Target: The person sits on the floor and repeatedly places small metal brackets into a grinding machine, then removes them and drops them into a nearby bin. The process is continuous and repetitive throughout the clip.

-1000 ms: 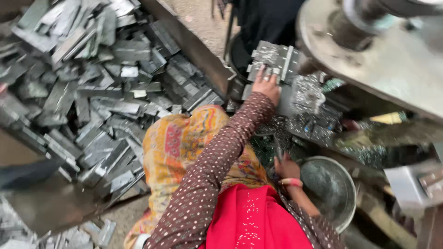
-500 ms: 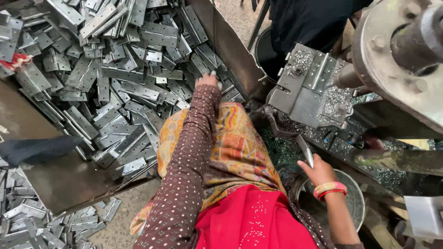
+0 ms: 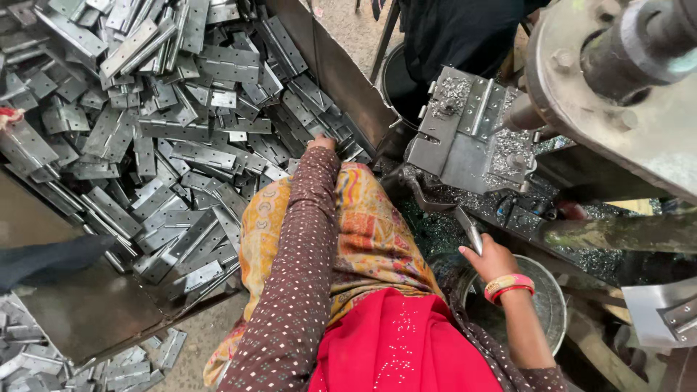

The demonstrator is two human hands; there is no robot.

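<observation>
Head view: left hand [image 3: 321, 142] reaching into the hinge pile [image 3: 167, 138] in the tray [image 3: 341, 80], fingers hidden, grip impossible to tell. Right hand [image 3: 494, 258] closed around a hinge [image 3: 469, 229] beside the jig [image 3: 465, 131]. Likely hazards: cuts from sharp edges, swarf near fingers.

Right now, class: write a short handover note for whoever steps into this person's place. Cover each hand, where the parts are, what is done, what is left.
Left hand: stretched out to the hinge pile in the bin, fingers on the hinges at its near edge; nothing visibly lifted.
Right hand: grips a thin metal handle beside the jig plate.
Jig plate: covered in swarf, with no loose hinge clearly on it.
Bucket: below the right hand, contents unclear.
Done: cannot tell a finished count.
Left: a large pile remains in the bin.
</observation>
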